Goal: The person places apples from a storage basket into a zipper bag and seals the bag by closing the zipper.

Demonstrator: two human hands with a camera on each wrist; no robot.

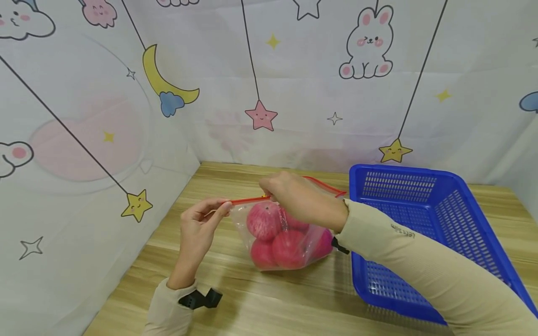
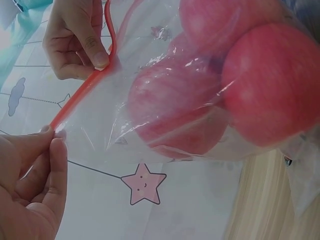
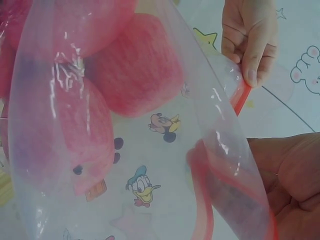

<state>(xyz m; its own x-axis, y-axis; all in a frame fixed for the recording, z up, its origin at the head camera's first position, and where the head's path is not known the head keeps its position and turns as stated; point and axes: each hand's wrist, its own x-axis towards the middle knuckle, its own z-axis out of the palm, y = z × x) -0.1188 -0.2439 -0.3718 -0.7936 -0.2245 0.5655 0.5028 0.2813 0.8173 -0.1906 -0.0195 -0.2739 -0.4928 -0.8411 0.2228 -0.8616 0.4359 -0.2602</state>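
Note:
A clear zip bag (image 1: 240, 225) with several red apples (image 1: 264, 221) inside rests on the table in the head view. Its red zip strip (image 1: 247, 200) runs along the top, and the right part of the mouth gapes. My left hand (image 1: 202, 226) pinches the left end of the strip between thumb and fingers. Farther along, my right hand (image 1: 296, 198) grips the strip beside a small yellow slider (image 1: 265, 196). From the left wrist, the strip looks taut between left hand (image 2: 32, 182) and right hand (image 2: 77, 42). In the right wrist view, the bag partly covers the right fingers.
A blue plastic basket (image 1: 356, 275) with mesh sides stands right of the bag, with my right forearm across it. The wood-grain table (image 1: 235, 303) meets a cartoon-printed cloth (image 1: 302, 140) at the back and left. Each wrist carries a small black camera mount (image 1: 199, 298).

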